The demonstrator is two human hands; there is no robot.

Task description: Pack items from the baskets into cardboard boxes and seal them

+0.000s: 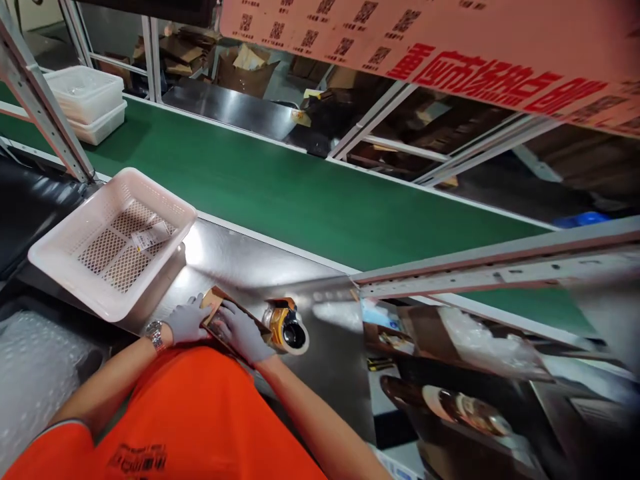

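Observation:
Both my hands wear grey gloves and are on a small brown cardboard box [212, 301] at the near edge of the metal table [330, 373]. My left hand [188, 321] grips the box's left end, fingers closed along its side. Across the top lies my right hand [242, 331], its fingers bent over the box and holding it; the fingertips are partly hidden. Just right of that hand stands a yellow tape dispenser [278, 324] with a roll of tape [300, 340] on it. What the box contains cannot be seen.
A white plastic basket [55, 257] with a small labelled bag [151, 236] inside stands to the left. Behind runs a green conveyor belt [280, 193] carrying stacked white trays [97, 100]. Bubble wrap [40, 380] lies at left; a metal frame bar [500, 267] crosses at right.

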